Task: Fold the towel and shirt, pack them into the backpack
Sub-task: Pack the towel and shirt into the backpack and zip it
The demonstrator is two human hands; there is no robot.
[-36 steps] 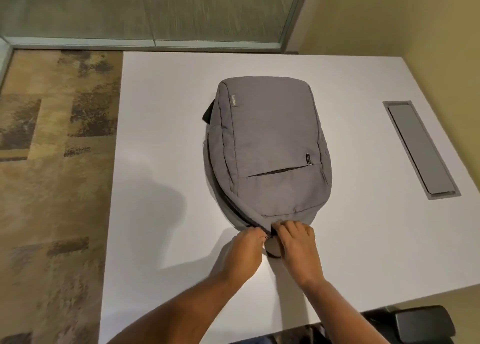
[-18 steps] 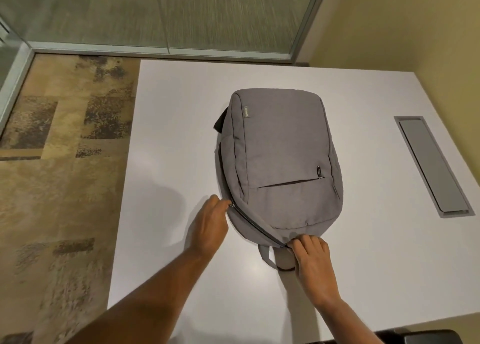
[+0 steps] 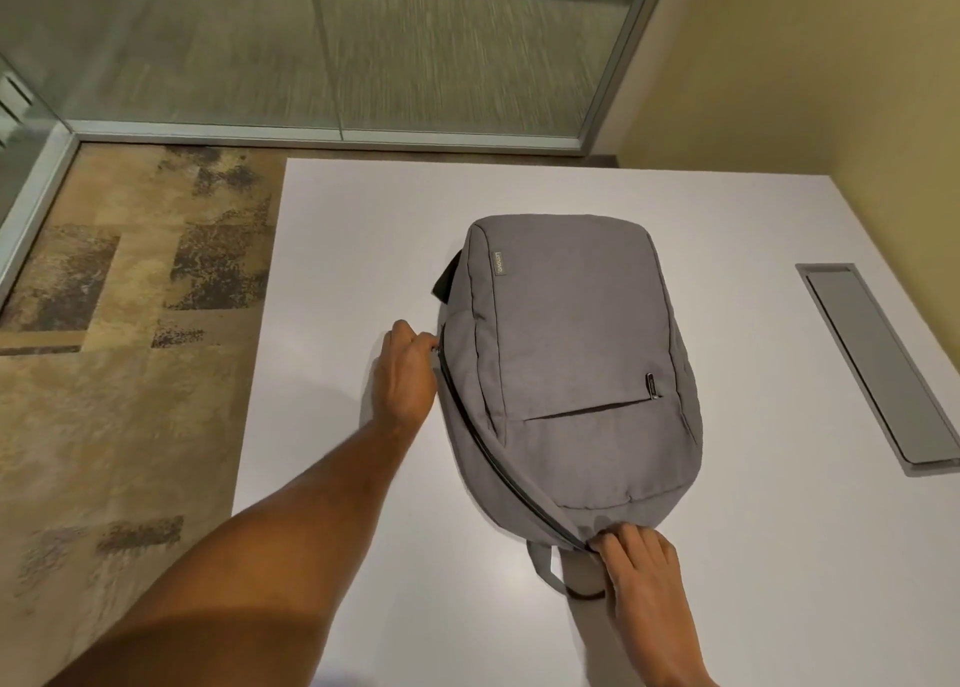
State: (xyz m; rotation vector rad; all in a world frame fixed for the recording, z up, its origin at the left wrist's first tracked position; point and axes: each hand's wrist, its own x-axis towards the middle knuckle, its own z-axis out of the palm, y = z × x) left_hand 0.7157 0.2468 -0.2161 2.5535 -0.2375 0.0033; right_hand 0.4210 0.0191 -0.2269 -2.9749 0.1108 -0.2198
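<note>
Grey fabric backpack (image 3: 566, 364) lies flat, front pocket up, mid white tabletop (image 3: 363, 250). Left hand (image 3: 408, 372) at bag's left side, fingers curled at the top end of the dark main zipper (image 3: 483, 442); pull itself hidden, likely pinched. Right hand (image 3: 641, 564) pinches the bag's near edge by the zipper's lower end, just above the grey carry loop (image 3: 550, 572). Grey recessed cable hatch (image 3: 878, 359) sits well right of the bag.

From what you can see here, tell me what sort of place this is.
Probably an office or meeting room. The white table has a grey cable hatch set flush into its top, a glass partition in a metal frame closes off the far side, and patterned carpet covers the floor.
</note>
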